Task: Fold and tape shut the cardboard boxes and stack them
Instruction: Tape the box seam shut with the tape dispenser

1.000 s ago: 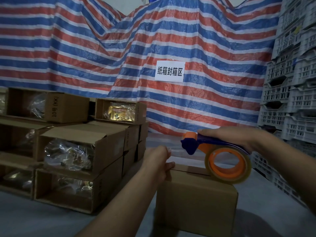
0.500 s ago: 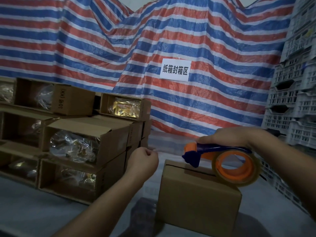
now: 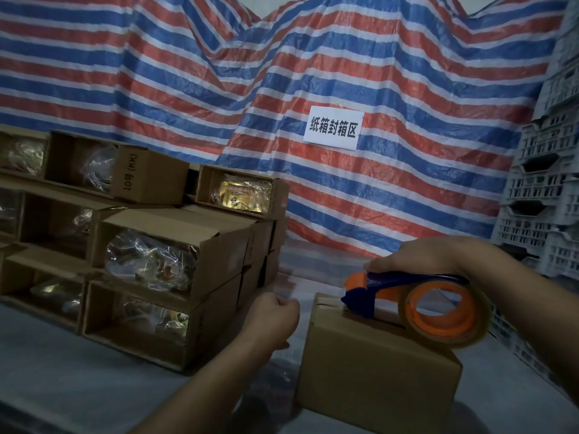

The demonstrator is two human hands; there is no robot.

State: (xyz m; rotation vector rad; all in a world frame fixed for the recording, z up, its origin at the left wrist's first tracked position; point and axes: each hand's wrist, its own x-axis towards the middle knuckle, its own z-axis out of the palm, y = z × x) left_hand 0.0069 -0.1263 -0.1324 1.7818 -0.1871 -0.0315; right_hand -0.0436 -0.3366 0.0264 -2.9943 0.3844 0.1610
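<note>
A closed brown cardboard box (image 3: 376, 368) stands on the grey surface in front of me, right of centre. My right hand (image 3: 419, 255) grips the blue and orange tape dispenser (image 3: 388, 288) from above. Its blue nose presses on the box's top seam near the far left edge, and the clear tape roll (image 3: 445, 317) hangs over the box's right side. My left hand (image 3: 272, 317) hovers just left of the box with curled fingers, not touching it; I see nothing in it.
To the left, several open cardboard boxes (image 3: 175, 255) with plastic-wrapped goods lie stacked on their sides. White plastic crates (image 3: 545, 214) are piled at the right. A striped tarp with a white paper sign (image 3: 333, 128) hangs behind.
My left hand let go of the box's top left corner and drew back to the left. The dispenser came down and forward along the box top.
</note>
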